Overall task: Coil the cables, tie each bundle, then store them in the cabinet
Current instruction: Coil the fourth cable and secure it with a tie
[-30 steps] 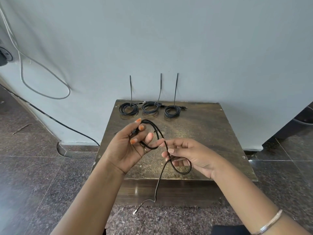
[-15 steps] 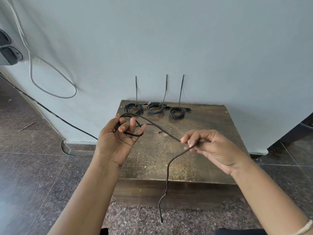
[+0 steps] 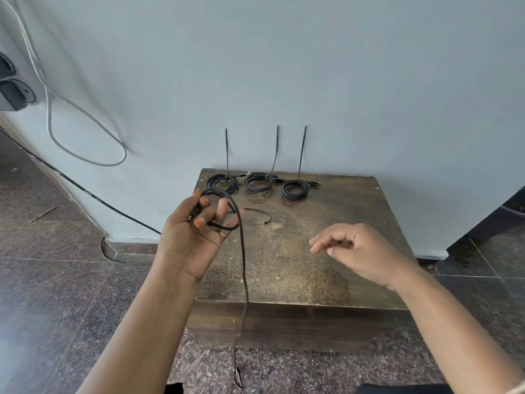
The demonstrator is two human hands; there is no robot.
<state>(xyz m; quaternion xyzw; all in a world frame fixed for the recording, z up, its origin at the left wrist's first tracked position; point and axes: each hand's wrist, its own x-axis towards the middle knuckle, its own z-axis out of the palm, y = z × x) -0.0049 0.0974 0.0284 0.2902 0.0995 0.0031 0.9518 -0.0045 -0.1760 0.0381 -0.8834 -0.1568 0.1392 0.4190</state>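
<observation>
My left hand point(image 3: 199, 234) holds a black cable point(image 3: 243, 260) looped around its fingers, palm up, over the left part of a low brown table point(image 3: 326, 257). The cable's free end hangs down past the table's front edge to the floor. My right hand point(image 3: 349, 251) hovers over the table's middle, fingers loosely curled, holding nothing. Three coiled black cable bundles point(image 3: 223, 183), point(image 3: 259, 182), point(image 3: 296, 189) lie in a row at the table's back edge, each with a tie strip standing up against the wall. A loose black tie point(image 3: 260, 213) lies on the table.
A pale blue wall point(image 3: 312, 81) stands right behind the table. At the far left a wall socket point(image 3: 14, 95) has a grey cord point(image 3: 85, 137) looping down and a black cord point(image 3: 85, 189) running to the dark stone floor.
My right hand has let go of the cable and moved right. The cable's free length now hangs straight down from my left hand.
</observation>
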